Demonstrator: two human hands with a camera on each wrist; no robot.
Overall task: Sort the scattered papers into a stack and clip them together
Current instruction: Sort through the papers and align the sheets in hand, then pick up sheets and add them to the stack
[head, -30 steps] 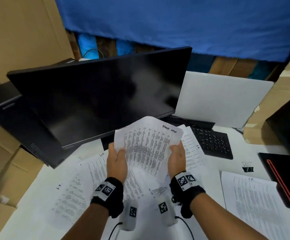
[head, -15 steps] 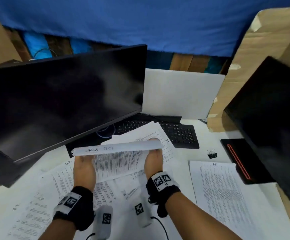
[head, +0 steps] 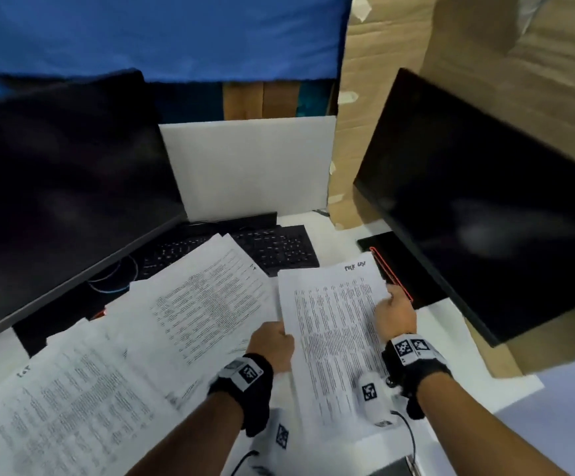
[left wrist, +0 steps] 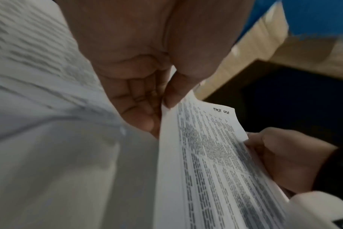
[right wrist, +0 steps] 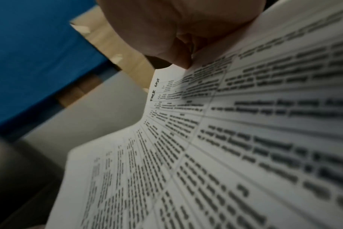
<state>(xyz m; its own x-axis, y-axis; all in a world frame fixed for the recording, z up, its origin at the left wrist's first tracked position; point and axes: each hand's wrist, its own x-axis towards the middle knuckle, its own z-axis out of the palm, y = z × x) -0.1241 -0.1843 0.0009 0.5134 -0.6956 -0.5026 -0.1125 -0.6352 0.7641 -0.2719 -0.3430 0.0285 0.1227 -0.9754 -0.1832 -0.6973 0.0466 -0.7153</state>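
I hold a printed sheet (head: 334,334) by both long edges, low over the right side of the white desk. My left hand (head: 274,341) pinches its left edge, thumb on top (left wrist: 174,96). My right hand (head: 396,312) pinches the right edge (right wrist: 183,62). The sheet (left wrist: 209,155) carries dense lines of text and a handwritten note at its top right corner. Other printed sheets (head: 203,304) lie fanned out on the desk to the left, one (head: 66,407) near the front left. The binder clip is out of sight.
A dark monitor (head: 62,187) leans at the left and another (head: 485,207) at the right. A black keyboard (head: 279,249) lies behind the papers, a white board (head: 251,166) upright behind it. A black pad with a red edge (head: 406,269) lies under the right monitor. Cardboard boxes (head: 485,46) rise at the right.
The sheet was upright in front of the left monitor, then folded forward, and now lies flat, carried to the right of the desk. The head view has swung right.
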